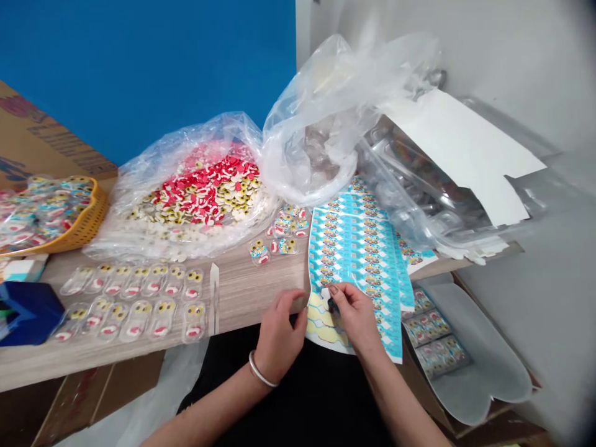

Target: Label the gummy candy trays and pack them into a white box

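Observation:
A sheet of blue printed stickers point(347, 248) lies at the table's front edge, its lower left part bare yellowish backing with cut outlines. Over that peeled area, my right hand point(358, 316) has thumb and forefinger pinched on a small sticker, mostly hidden by the fingers. My left hand point(282, 332) is just left of the sheet, fingers curved and apart, holding nothing. To the left are two rows of clear plastic blister shells point(135, 320) with yellow eye-shaped and red-and-white pieces inside. A few shells with blue stickers point(284, 233) lie beyond my left hand.
A clear bag point(209, 186) of loose red, white and yellow pieces stands at the back. An orange basket point(95, 211) of filled shells and a dark blue holder point(30, 313) are at left. Plastic bags of empty shells point(419, 180) fill the right; an open carton sits below.

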`<state>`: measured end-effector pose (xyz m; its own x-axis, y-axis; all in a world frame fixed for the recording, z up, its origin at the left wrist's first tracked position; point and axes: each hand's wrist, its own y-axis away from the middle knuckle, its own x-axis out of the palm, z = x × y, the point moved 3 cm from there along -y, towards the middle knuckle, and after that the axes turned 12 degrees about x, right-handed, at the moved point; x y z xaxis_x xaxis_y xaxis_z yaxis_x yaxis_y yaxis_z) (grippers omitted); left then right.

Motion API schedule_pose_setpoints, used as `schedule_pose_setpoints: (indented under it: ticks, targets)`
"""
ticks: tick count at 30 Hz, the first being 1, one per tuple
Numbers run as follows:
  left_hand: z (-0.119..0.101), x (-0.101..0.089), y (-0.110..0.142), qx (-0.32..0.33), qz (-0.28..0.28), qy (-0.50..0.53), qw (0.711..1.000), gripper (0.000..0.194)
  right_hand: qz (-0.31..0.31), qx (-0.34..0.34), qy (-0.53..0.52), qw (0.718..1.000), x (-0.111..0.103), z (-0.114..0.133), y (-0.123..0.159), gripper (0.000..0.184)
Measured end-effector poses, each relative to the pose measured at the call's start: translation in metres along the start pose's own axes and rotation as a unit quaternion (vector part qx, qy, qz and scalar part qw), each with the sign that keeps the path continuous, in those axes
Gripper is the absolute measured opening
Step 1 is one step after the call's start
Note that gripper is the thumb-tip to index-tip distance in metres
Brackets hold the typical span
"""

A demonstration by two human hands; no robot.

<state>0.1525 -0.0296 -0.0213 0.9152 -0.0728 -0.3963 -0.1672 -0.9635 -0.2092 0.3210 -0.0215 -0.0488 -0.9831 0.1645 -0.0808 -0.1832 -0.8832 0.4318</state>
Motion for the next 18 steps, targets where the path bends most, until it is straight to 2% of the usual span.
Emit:
schedule_pose_setpoints:
  ticks: [1, 2, 3, 4, 5, 7, 9, 11, 12, 14, 16, 17, 18]
  targets:
    - [-0.009, -0.002, -0.002, 0.112, 0.011, -0.067, 0.991, 0.024, 0.01, -0.007, 0.006, 1.0, 0.0, 0.0, 0.0, 0.03]
    - [-0.016, -0.001, -0.003, 0.212, 0.042, -0.117, 0.969, 0.025, 0.017, -0.016, 0.012, 1.0, 0.0, 0.0, -0.001, 0.029]
    - [-0.019, 0.004, -0.003, 0.286, 0.09, -0.15, 0.942, 0.025, 0.02, -0.021, 0.013, 0.999, 0.0, -0.001, -0.002, 0.028]
    - [-0.02, 0.009, -0.004, 0.329, 0.144, -0.174, 0.917, 0.024, 0.018, -0.02, 0.005, 1.0, -0.001, -0.002, -0.003, 0.027]
    - [-0.017, 0.016, -0.005, 0.342, 0.193, -0.198, 0.898, 0.024, 0.009, -0.013, -0.015, 1.0, -0.003, -0.003, -0.004, 0.026]
    - [-0.005, 0.027, -0.008, 0.32, 0.246, -0.248, 0.881, 0.022, -0.034, 0.01, -0.103, 0.994, -0.012, -0.003, -0.007, 0.026]
    - [0.006, 0.035, -0.011, 0.291, 0.261, -0.275, 0.878, 0.019, -0.097, 0.007, -0.214, 0.972, -0.024, 0.004, -0.006, 0.025]
    - [0.013, 0.041, -0.013, 0.273, 0.261, -0.273, 0.885, 0.021, -0.157, -0.045, -0.276, 0.947, -0.035, 0.018, 0.002, 0.023]
    - [0.013, 0.042, -0.015, 0.261, 0.259, -0.255, 0.894, 0.023, -0.188, -0.089, -0.274, 0.939, -0.039, 0.028, 0.009, 0.02]
    - [0.008, 0.04, -0.018, 0.217, 0.248, -0.167, 0.929, 0.026, -0.253, -0.195, -0.197, 0.927, -0.041, 0.046, 0.024, 0.012]
    - [-0.001, 0.033, -0.02, 0.11, 0.219, 0.007, 0.969, 0.026, -0.285, -0.301, -0.041, 0.909, -0.031, 0.057, 0.039, 0.006]
    - [-0.005, 0.027, -0.02, 0.032, 0.191, 0.123, 0.973, 0.028, -0.269, -0.348, 0.048, 0.897, -0.02, 0.058, 0.043, 0.009]
    - [-0.01, 0.02, -0.019, -0.054, 0.152, 0.246, 0.956, 0.033, -0.237, -0.389, 0.126, 0.881, -0.007, 0.056, 0.045, 0.014]
